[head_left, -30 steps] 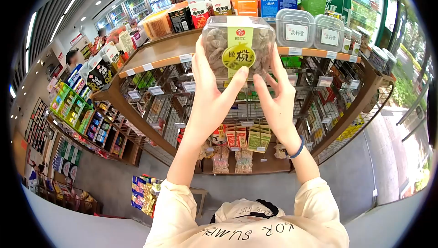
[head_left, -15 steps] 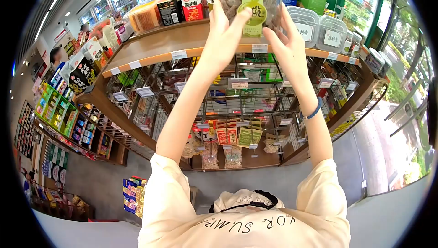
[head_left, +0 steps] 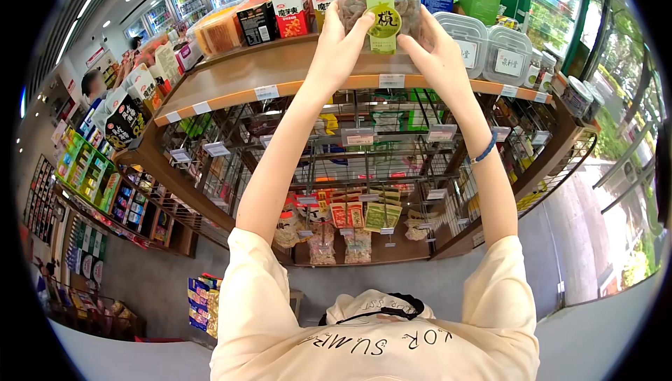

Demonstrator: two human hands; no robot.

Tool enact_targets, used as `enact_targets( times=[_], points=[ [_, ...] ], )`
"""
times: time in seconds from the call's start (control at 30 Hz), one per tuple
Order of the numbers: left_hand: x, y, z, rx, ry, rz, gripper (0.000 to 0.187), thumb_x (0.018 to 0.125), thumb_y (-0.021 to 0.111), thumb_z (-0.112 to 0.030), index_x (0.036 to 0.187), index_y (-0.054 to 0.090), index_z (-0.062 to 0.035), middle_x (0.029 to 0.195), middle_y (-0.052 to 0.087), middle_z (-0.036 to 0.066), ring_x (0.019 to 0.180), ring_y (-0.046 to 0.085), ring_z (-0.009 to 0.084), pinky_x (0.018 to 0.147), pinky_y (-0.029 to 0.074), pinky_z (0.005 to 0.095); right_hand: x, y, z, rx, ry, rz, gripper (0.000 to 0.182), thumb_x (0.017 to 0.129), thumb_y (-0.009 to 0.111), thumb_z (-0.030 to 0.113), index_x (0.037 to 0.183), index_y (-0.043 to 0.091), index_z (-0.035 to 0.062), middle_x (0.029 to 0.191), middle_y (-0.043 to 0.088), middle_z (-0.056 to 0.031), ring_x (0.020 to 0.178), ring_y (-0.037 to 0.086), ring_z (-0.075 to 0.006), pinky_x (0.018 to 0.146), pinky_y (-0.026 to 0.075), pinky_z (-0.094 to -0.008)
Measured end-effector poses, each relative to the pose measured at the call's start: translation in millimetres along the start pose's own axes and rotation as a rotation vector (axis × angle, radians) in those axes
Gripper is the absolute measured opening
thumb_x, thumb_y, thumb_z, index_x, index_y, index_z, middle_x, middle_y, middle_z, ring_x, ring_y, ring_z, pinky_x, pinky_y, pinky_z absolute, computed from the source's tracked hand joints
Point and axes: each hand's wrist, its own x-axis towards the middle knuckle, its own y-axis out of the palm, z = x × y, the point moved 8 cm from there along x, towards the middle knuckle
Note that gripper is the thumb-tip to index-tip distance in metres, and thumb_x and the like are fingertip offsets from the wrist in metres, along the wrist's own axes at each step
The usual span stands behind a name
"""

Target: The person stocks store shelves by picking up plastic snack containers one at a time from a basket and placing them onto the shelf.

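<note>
Two hands: both of yours are on one same thing; the left hand (head_left: pixel 341 50) has its left end, the right hand (head_left: pixel 439 60) has its right end, and the hands are apart, with this thing between them.
Thing held: a clear rectangular plastic box (head_left: pixel 383 22) with a green paper label and dark lumpy pieces inside, at the end of your stretched arms, over the far side of the brown wooden shelf top (head_left: pixel 241 75).
Long axis: it runs across you, from the left palm to the right palm; the label band runs up and down and faces you.
Left grip: your thumb is pressed on the front near the label, the fingers go around the side.
Right grip: your thumb is at the lower front, the fingers wrap the other side; what fingertips do behind, I cannot tell.
Nearer hand: neither one, as both touch the box.
Left neighbours: the red and white upright carton (head_left: pixel 291 15), then the black box with white print (head_left: pixel 257 25).
Right neighbours: two clear plastic tubs with white labels (head_left: pixel 507 57), just beside your right hand.
Box underside: whether it touches the wood, I cannot tell.
</note>
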Motion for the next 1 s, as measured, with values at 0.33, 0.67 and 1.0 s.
enact_targets(
  times=[0.33, 0.67, 1.0],
  points=[
    [14, -16, 23, 0.156, -0.024, -0.056, 0.066, 0.083, 0.057, -0.027, 0.125, 0.024, 0.0105, 0.117, 0.048, 0.019, 0.108, 0.047, 0.0195, 0.092, 0.037, 0.0283, 10, 8, -12, -0.036, -0.075, -0.049, 0.071, 0.072, 0.058, 0.026, 0.128, 0.03, -0.0085, 0.108, 0.056, -0.0249, 0.099, 0.057, -0.0271, 0.084, 0.043, -0.031],
    [11, -27, 42, 0.346, -0.142, -0.011, 0.066, 0.079, 0.058, -0.037, 0.116, 0.03, 0.0102, 0.111, 0.051, 0.021, 0.105, 0.049, 0.0222, 0.088, 0.038, 0.0296, 2, 19, -5, -0.031, 0.121, 0.209, 0.078, 0.077, 0.059, 0.029, 0.132, 0.019, -0.0105, 0.132, 0.035, -0.0253, 0.123, 0.035, -0.027, 0.101, 0.028, -0.0311],
    [4, -24, 39, 0.442, -0.149, 0.023, 0.059, 0.082, 0.059, -0.034, 0.115, 0.033, 0.0064, 0.107, 0.051, 0.016, 0.092, 0.053, 0.0159, 0.08, 0.044, 0.0278, -4, 27, -27, -0.059, 0.088, 0.181, 0.087, 0.077, 0.059, 0.031, 0.132, 0.01, -0.0142, 0.135, 0.025, -0.0302, 0.128, 0.026, -0.0303, 0.103, 0.024, -0.0315]
  ],
)
